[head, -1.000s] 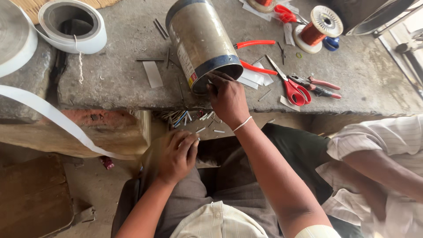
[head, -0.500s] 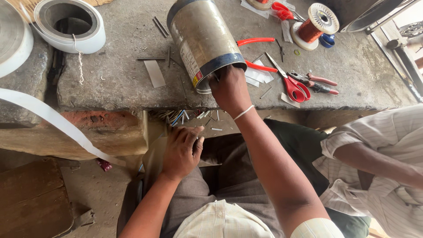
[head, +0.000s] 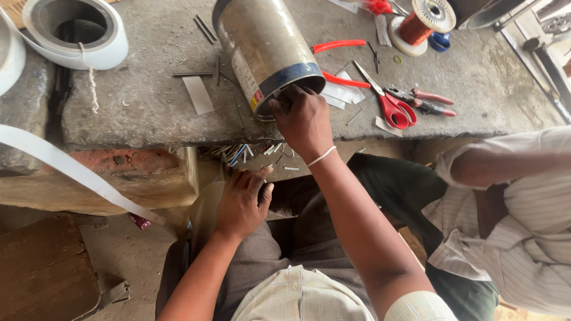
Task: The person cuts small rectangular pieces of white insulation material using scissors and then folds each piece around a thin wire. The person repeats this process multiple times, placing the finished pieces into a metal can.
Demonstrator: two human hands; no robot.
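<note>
Rough concrete bench (head: 148,113) up front, my right hand (head: 303,119) has its fingers curled tight on the open rim of the metal can (head: 267,50) lying tipped toward me, left hand (head: 242,199) loosely cupped below to catch bits.

Rough stone slab bench (head: 148,113). On it: metal can (head: 264,50) on its side at front edge, red-handled scissors (head: 389,107), red pliers (head: 422,101), copper wire spool (head: 422,21), white paper strips (head: 198,95), thin metal rods (head: 205,28), white ring (head: 77,30).
</note>
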